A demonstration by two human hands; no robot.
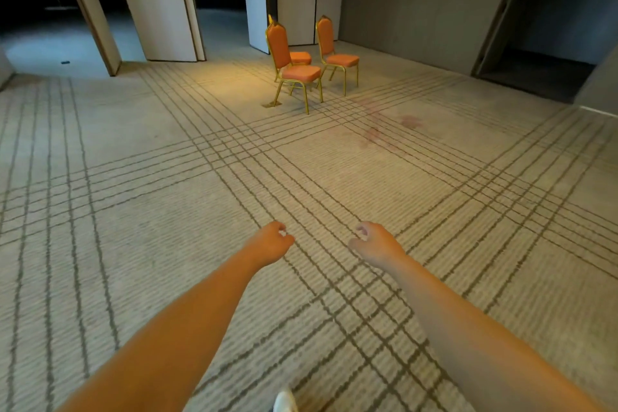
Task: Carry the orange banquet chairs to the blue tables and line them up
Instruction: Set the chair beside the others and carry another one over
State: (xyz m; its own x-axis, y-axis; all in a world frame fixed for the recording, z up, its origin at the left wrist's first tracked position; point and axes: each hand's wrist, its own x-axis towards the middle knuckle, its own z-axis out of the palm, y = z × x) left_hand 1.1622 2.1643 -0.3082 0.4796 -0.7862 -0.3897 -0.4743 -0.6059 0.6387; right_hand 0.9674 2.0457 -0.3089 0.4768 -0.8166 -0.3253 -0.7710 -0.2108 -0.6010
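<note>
Hands (271,242) (376,242) loosely curled, empty; orange chairs (297,72) far ahead

A hotel-style banquet hall: patterned carpet (167,227) with crossing dark lines spreads beneath the outstretched hands, while far ahead of them orange banquet chairs (294,67) with gold frames stand before tall folding partition panels (157,0).

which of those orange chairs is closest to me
The front left chair, standing lower in view than the right chair; a third is mostly hidden behind it.
</note>
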